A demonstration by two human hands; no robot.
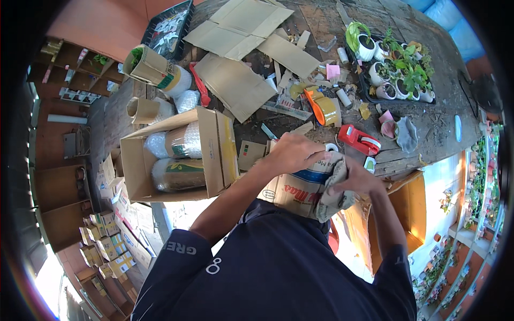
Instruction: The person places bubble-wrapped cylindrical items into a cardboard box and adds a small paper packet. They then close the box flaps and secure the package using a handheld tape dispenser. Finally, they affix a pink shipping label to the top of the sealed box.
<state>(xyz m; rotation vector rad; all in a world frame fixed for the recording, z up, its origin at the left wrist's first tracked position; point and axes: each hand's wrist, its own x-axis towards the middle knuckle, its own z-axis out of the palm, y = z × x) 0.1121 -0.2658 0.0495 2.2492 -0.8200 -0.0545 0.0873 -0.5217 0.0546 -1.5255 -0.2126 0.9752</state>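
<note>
Close to my body, at the table's near edge, is a tan printed cardboard carton [292,197] with a blue band and red lettering. My left hand [300,154] lies over its upper edge, fingers curled down and closed on it. On the carton's right side is a crumpled grey-brown piece of cardboard or paper [334,195]. My right hand [360,179] grips that piece, fingers bent around its edge. A small white roll [331,147] shows just beyond my left fingertips. What the carton holds is hidden.
Left stands an open box [218,155] with bubble-wrapped bundles. Beyond my hands lie a red tape dispenser [357,140], an orange-handled tape dispenser [315,107], a box cutter [269,131] and flat cardboard [233,85]. A black tray [367,80] of potted plants sits far right.
</note>
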